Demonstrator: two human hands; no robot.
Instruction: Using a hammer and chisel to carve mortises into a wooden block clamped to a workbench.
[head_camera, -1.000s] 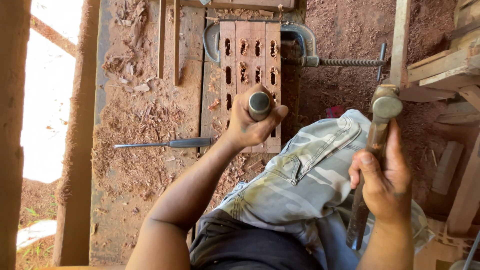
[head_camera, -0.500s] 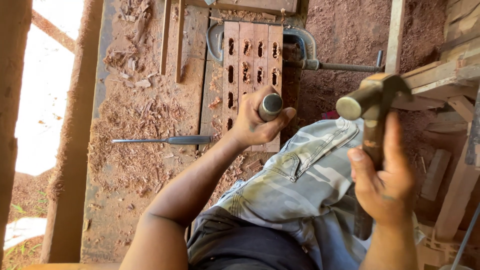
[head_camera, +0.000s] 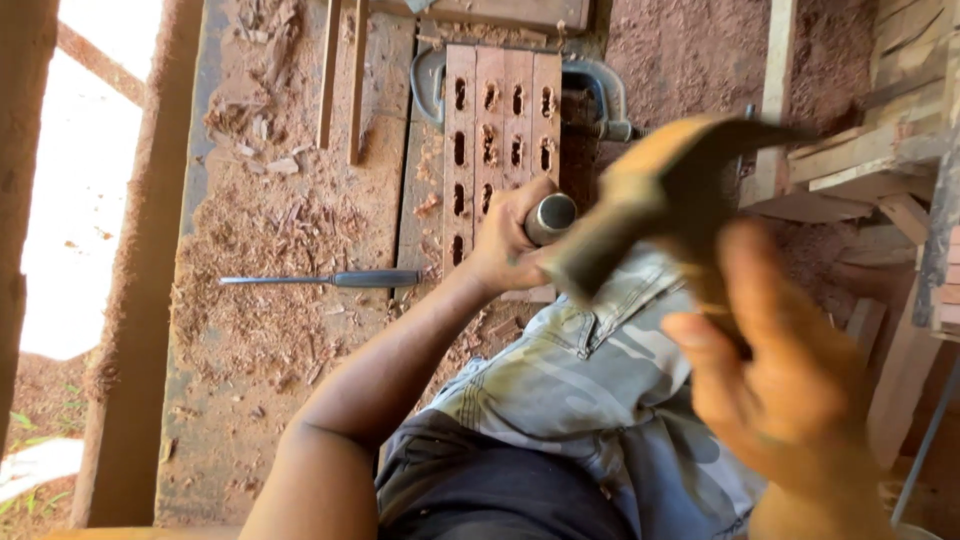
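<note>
Four narrow wooden slats (head_camera: 503, 150) are lying side by side on the bench (head_camera: 270, 330), each cut through with a column of rough oblong mortises, and a metal clamp (head_camera: 600, 95) is squeezing them together at their far end. The left hand (head_camera: 510, 245) is wrapping tight around a chisel (head_camera: 549, 217), whose round, steel-capped handle end is sticking up from the fist just at the near right edge of the slats. The right hand (head_camera: 790, 385) is gripping the handle of a hammer (head_camera: 650, 195), blurred, its blocky head hanging just beside the chisel cap; I cannot tell whether the two are touching. A second chisel (head_camera: 322, 279), long and slim with a dark handle, is lying loose on the bench to the left, well apart from the hands, with open room around it. Reddish sawdust and curled chips are covering the bench, thickest toward its left edge, where a rough beam (head_camera: 140, 300) is bordering bright daylight. Stacked lumber (head_camera: 880, 170) is crowding the right side, close behind the hammer. Camouflage-patterned trousers (head_camera: 590, 400) are filling the space below the hands.
</note>
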